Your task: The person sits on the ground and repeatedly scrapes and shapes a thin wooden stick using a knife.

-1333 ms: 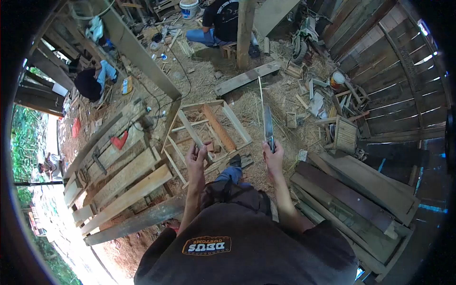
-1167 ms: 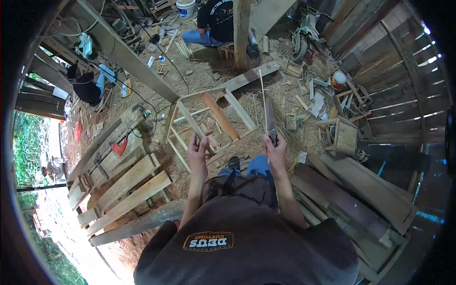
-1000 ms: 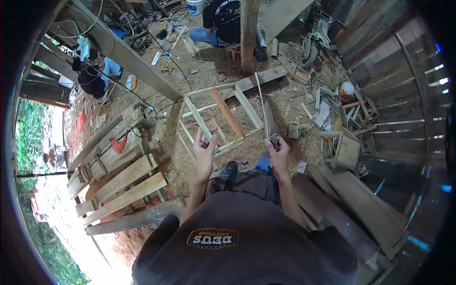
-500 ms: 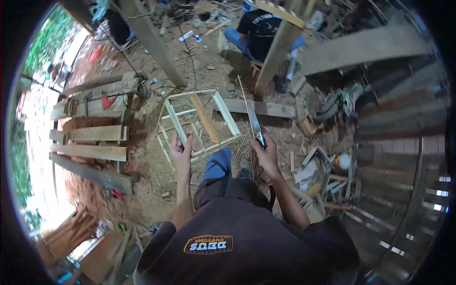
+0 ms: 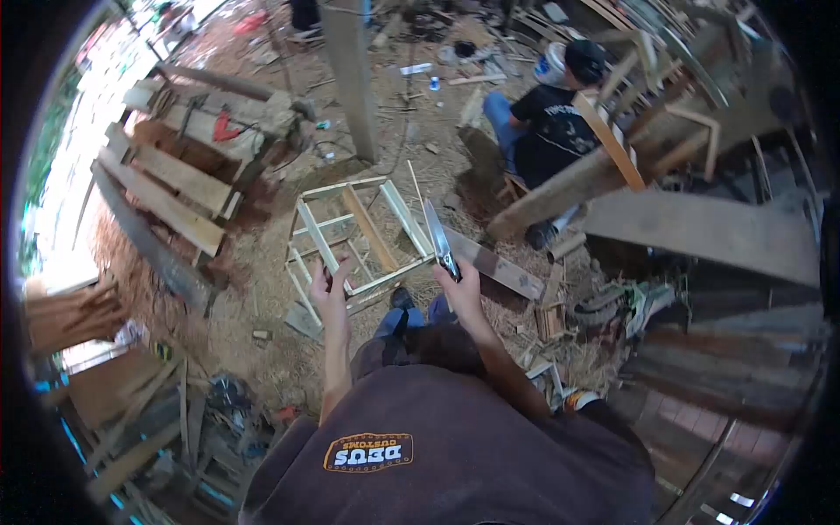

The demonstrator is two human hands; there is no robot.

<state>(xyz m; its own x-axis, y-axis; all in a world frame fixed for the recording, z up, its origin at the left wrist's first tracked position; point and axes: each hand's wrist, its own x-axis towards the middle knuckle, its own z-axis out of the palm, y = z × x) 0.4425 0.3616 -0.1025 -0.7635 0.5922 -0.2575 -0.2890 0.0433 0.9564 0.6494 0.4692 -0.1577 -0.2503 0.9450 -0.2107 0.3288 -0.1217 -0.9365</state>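
My left hand (image 5: 331, 284) grips a light wooden frame (image 5: 372, 229) by a slat at its near left side. The frame has several thin slats and one browner slat across it, and hangs in front of my legs. In my right hand (image 5: 462, 284) is the handle of a hand saw (image 5: 437, 234), its blade pointing up and away beside the frame's right edge. A thin wooden strip (image 5: 415, 182) stands out beyond the blade; whether my right hand holds it too is unclear.
Boards on a bench (image 5: 179, 184) stand at the left. A wooden post (image 5: 350, 79) rises ahead. A person in a black shirt (image 5: 560, 131) sits at the upper right by a slanting post (image 5: 560, 194). Wide plank (image 5: 700, 232) at right; scraps litter the ground.
The view has turned, so the surroundings sit differently. My right hand and the saw are closer to the frame. The frame stays in my left hand, and the seated person appears further right.
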